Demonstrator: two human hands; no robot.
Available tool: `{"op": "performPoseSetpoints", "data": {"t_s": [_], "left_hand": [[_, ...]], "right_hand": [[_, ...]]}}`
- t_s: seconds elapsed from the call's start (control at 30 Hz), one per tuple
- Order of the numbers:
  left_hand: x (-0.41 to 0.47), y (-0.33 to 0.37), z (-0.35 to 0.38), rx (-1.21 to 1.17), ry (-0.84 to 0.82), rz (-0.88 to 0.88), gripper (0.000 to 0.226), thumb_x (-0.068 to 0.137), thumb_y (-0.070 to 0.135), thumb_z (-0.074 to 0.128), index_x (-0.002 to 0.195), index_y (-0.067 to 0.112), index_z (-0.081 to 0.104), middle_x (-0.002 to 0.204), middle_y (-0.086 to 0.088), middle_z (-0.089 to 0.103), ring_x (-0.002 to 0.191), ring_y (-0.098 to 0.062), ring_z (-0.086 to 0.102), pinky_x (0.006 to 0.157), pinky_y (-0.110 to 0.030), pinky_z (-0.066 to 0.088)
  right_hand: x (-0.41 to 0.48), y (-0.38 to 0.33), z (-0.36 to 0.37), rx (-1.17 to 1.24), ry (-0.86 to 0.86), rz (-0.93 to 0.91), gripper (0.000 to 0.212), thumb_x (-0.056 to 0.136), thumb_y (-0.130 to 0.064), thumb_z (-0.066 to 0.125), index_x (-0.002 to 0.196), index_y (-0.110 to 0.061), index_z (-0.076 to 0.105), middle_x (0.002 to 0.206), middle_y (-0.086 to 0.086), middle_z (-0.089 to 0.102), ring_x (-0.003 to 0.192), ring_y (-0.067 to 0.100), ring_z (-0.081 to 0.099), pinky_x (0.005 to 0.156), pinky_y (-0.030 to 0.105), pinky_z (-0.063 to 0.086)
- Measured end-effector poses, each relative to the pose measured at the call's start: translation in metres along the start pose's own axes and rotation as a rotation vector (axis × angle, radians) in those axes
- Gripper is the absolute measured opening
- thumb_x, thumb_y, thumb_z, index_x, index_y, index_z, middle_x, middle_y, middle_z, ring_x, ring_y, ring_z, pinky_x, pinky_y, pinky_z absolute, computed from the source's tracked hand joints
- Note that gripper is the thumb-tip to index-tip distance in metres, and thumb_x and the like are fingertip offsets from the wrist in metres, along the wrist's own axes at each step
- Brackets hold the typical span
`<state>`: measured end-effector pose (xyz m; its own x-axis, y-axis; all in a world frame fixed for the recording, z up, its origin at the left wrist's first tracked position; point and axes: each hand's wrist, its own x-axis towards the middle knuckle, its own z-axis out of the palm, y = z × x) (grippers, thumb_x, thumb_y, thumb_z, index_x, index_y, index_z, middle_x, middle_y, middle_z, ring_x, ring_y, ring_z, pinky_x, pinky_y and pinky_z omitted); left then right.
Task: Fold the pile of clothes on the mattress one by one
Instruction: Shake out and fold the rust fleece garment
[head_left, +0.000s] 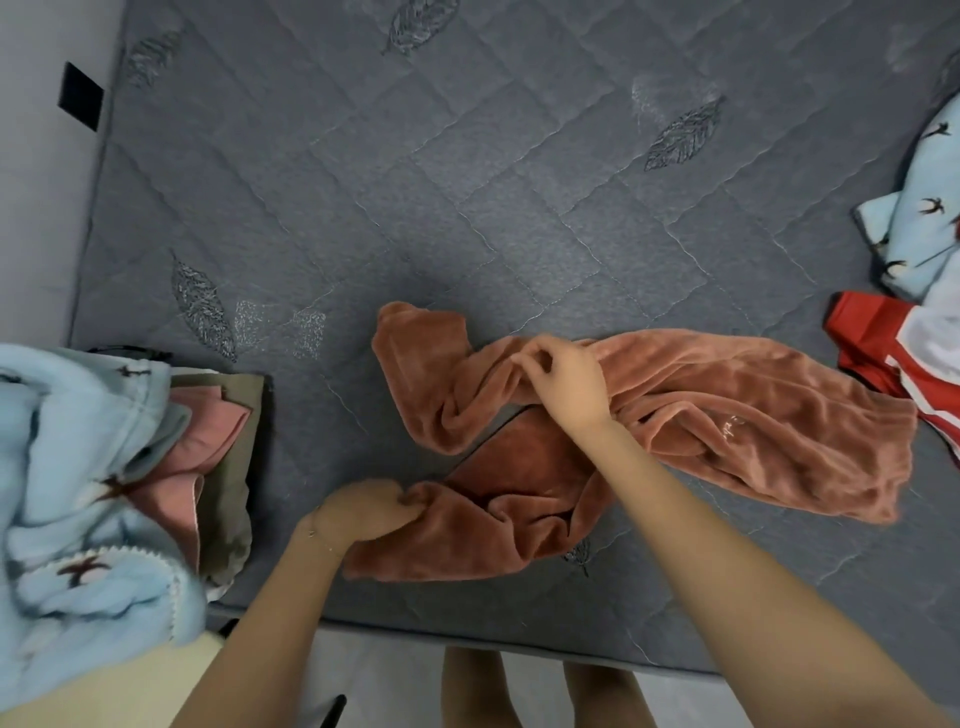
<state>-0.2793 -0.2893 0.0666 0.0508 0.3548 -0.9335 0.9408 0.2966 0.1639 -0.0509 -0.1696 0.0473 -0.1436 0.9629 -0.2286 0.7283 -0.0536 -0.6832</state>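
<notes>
Standing at the near edge of the grey quilted mattress (467, 182), reaching both bare arms over it.

Holding the rust-coloured plush garment (727, 415), which is lying crumpled and unfolded across the near middle of the mattress, stretching from centre toward the right side.

Gripping the bunched near-left part of the garment with the left hand (363, 512), fingers (397, 496) clenching round the fabric and resting low against the mattress.

Pinching a raised fold at the middle of the garment with the right hand (563, 382), fingers (527, 353) curling over the plush, forearm crossing above the garment's near portion.

Sitting at the left edge of the mattress: folded stack (228, 441) of pink pieces on olive ones, partly lying under a light-blue bird-print fleece (78, 467).

Lying at the right edge, unfolded: light-blue bird-print garment (914, 223) farther back, red-and-white garment (872, 343) nearer, just beside the right end of the plush garment.
</notes>
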Motion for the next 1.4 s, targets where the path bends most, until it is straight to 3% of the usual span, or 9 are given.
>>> {"op": "performPoseSetpoints", "data": {"t_s": [0.13,0.27,0.47,0.57,0.7,0.83,1.03,1.2,1.4], "left_hand": [[0.006,0.008,-0.014,-0.105,0.621,-0.085,0.041,0.099,0.037,0.047,0.130,0.009,0.049,0.127,-0.017,0.056,0.114,-0.034,0.054,0.092,-0.045,0.045],[0.034,0.029,-0.050,0.181,0.918,0.077,0.083,0.090,0.017,0.061,0.154,0.023,0.009,0.160,-0.018,0.011,0.148,-0.036,0.012,0.118,-0.050,0.011],[0.071,0.037,-0.114,0.242,0.915,0.430,0.022,0.082,0.002,0.062,0.103,0.005,0.066,0.151,-0.012,0.039,0.148,-0.028,0.017,0.118,-0.050,-0.009],[0.050,0.037,-0.138,-0.122,0.806,0.627,0.006,0.084,0.019,0.062,0.084,0.014,0.063,0.090,-0.003,0.068,0.097,-0.014,0.061,0.116,-0.038,0.017],[0.023,0.018,-0.189,-0.329,0.649,0.494,0.033,0.079,0.030,0.075,0.068,0.011,0.051,0.059,0.007,0.047,0.056,-0.003,0.041,0.060,-0.022,0.037],[0.031,-0.004,-0.226,-0.082,0.848,0.218,0.025,0.078,0.041,0.076,0.085,0.021,0.063,0.083,-0.004,0.067,0.080,-0.025,0.062,0.069,-0.034,0.041],[0.078,-0.016,-0.196,0.099,0.921,0.051,0.076,0.085,0.024,0.070,0.150,0.019,0.032,0.150,-0.020,0.029,0.138,-0.039,0.025,0.114,-0.058,0.014],[0.110,-0.031,-0.158,-0.259,0.822,-0.102,0.073,0.096,0.028,0.056,0.155,0.020,0.014,0.159,-0.019,0.008,0.146,-0.038,0.009,0.114,-0.060,0.012],[0.130,-0.046,-0.161,-0.855,1.050,-0.252,0.082,0.094,0.018,0.061,0.150,-0.006,0.007,0.152,-0.029,0.015,0.142,-0.043,0.015,0.118,-0.045,0.013]], "right_hand": [[0.023,-0.014,-0.010,0.151,0.070,0.025,0.017,0.091,-0.026,0.065,0.081,-0.012,0.062,0.072,-0.003,0.064,0.066,0.014,0.057,0.066,0.029,0.043],[0.030,-0.005,-0.021,0.147,0.062,0.024,0.015,0.095,-0.028,0.058,0.085,-0.018,0.055,0.074,0.000,0.064,0.067,0.014,0.057,0.068,0.029,0.043],[0.030,0.030,-0.032,0.028,-0.075,-0.060,0.033,0.084,-0.044,0.069,0.102,-0.020,0.056,0.091,-0.005,0.065,0.086,0.014,0.058,0.093,0.035,0.040],[0.034,0.048,-0.034,-0.299,-0.263,0.034,0.055,0.077,-0.043,0.075,0.121,-0.018,0.053,0.109,0.003,0.063,0.115,0.023,0.051,0.114,0.041,0.014],[0.049,0.047,-0.043,0.015,-0.140,0.138,0.027,0.086,-0.041,0.068,0.076,-0.017,0.062,0.066,0.007,0.060,0.068,0.021,0.057,0.074,0.036,0.042],[0.077,0.027,-0.040,0.069,0.190,0.127,0.035,0.089,-0.042,0.065,0.061,-0.026,0.051,0.057,-0.003,0.049,0.060,0.016,0.049,0.063,0.033,0.036],[0.092,0.014,-0.020,-0.158,0.146,0.113,0.063,0.081,-0.057,0.066,0.131,-0.021,0.056,0.126,0.004,0.054,0.122,0.025,0.043,0.109,0.043,0.029],[0.076,0.037,-0.010,-0.389,-0.075,0.146,0.079,0.074,-0.054,0.073,0.142,-0.026,0.043,0.141,0.001,0.042,0.135,0.024,0.031,0.118,0.048,0.011],[0.061,0.044,0.006,-0.393,0.178,0.084,0.055,0.070,-0.050,0.079,0.108,-0.013,0.062,0.110,0.008,0.054,0.107,0.031,0.049,0.095,0.043,0.032]]}}
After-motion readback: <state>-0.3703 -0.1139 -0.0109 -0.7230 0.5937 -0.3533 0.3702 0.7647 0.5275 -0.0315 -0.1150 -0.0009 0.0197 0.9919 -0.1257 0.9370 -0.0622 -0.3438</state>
